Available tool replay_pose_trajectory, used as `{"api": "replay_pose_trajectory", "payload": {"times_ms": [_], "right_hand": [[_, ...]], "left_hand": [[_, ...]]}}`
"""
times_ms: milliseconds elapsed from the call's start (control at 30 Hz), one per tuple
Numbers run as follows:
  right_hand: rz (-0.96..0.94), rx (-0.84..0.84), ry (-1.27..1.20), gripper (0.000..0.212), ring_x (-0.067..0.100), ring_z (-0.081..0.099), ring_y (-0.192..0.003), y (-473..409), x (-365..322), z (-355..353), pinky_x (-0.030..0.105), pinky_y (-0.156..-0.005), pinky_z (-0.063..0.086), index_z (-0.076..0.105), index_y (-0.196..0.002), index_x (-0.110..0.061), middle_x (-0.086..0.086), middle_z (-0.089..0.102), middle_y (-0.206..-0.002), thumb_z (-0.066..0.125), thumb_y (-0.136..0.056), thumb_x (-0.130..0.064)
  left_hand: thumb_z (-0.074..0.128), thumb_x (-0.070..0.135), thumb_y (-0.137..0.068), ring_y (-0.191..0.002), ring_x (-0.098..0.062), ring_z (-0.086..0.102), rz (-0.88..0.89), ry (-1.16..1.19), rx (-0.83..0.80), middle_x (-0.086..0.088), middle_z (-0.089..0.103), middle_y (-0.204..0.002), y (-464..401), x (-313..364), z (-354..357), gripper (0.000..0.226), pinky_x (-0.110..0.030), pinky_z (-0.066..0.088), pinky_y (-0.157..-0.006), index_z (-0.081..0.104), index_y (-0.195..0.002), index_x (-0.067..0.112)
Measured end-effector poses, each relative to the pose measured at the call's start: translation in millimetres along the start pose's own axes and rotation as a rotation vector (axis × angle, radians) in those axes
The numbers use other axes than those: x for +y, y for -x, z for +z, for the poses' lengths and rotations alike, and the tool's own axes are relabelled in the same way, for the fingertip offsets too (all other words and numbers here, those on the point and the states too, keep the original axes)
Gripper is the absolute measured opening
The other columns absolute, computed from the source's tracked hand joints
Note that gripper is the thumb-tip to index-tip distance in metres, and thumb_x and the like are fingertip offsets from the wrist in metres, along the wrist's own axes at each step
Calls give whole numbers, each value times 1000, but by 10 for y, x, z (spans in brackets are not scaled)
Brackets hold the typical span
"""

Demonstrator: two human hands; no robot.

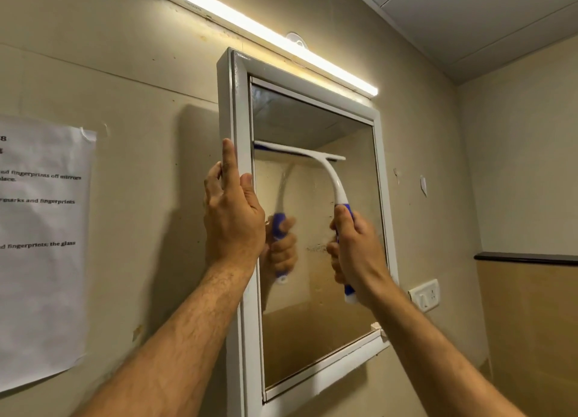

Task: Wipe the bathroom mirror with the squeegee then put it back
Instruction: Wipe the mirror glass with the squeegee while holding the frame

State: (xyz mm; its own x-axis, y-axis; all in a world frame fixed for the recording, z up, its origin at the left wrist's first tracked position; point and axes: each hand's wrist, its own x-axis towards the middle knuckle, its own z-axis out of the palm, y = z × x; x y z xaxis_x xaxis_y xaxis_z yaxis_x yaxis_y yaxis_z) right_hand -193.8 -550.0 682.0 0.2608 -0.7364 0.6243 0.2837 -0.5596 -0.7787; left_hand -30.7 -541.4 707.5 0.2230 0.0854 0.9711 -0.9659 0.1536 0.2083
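A white-framed mirror [316, 307] hangs on the beige wall. My right hand [355, 254] grips the blue handle of a white squeegee [325, 169]. Its blade lies flat against the glass in the upper half, stretching from the left inner edge towards the middle. The curved white neck bends down from the blade into my fist. My left hand [233, 213] rests on the left side of the mirror frame [240, 109], fingers pointing up, thumb on the front face. The glass shows the reflection of my right hand and the handle. Smudges and specks sit below the blade.
A lit tube light [269, 34] runs along the wall above the mirror. A printed paper sheet [43, 247] is taped to the wall at the left. A white switch plate [425, 294] sits right of the mirror, with a dark ledge [525, 258] beyond.
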Motion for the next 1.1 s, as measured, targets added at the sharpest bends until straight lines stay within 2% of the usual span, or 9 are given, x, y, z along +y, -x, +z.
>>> {"api": "replay_pose_trajectory", "payload": {"times_ms": [133,267,433,567,700,833,967,1100], "right_hand": [[-104,36,-14,33,4,35,-36,-576,-156,43,20,-35,33,47,-90,-14,-2,40,-60,35,-101,-43],[-133,50,-33,32,6,36,-39,-778,-176,141,20,-35,33,47,-93,-13,-1,40,-61,35,-101,-42],[-115,33,-39,33,4,35,-36,-521,206,16,19,-34,34,49,-91,-13,-1,41,-59,37,-100,-43],[-128,71,-97,33,4,34,-37,-666,83,-4,20,-35,33,47,-88,-15,-2,39,-60,36,-100,-43],[-122,57,-83,32,4,35,-37,-816,-86,123,19,-35,34,48,-93,-15,-2,41,-61,36,-100,-44],[-86,56,-86,32,3,35,-35,-716,74,139,20,-35,34,49,-91,-17,-2,41,-59,37,-100,-45],[-101,74,-53,32,2,36,-35,-619,186,121,19,-35,35,49,-89,-17,-2,42,-59,37,-100,-45],[-140,71,-51,31,7,36,-41,-815,-89,171,21,-37,34,47,-94,-15,-1,41,-62,35,-101,-43]], "left_hand": [[22,41,-97,-81,-1,44,-1,13,-4,-12,42,-134,4,-10,3,54,-4,26,-50,10,-149,33],[21,42,-96,-78,1,44,0,12,-13,-12,43,-134,7,-17,1,54,-3,25,-48,10,-149,34],[21,42,-96,-77,-7,51,1,33,-11,-12,43,-133,12,-10,-3,54,-6,30,-48,9,-149,35],[19,44,-95,-77,-7,52,5,33,-9,-12,43,-131,-1,-5,-4,56,-6,32,-48,9,-149,35],[18,46,-94,-74,-7,52,2,32,-10,-13,44,-129,0,-8,-8,56,-8,35,-47,9,-149,35],[17,47,-93,-75,-9,53,3,38,-15,-12,43,-130,0,7,-18,57,-9,38,-48,10,-149,35],[15,49,-92,-78,-12,56,-12,37,-11,-12,43,-131,7,24,-20,59,-17,47,-50,9,-149,35],[15,49,-93,-76,-8,53,0,40,-11,-12,42,-131,1,11,-18,57,-11,40,-48,7,-148,37]]}}
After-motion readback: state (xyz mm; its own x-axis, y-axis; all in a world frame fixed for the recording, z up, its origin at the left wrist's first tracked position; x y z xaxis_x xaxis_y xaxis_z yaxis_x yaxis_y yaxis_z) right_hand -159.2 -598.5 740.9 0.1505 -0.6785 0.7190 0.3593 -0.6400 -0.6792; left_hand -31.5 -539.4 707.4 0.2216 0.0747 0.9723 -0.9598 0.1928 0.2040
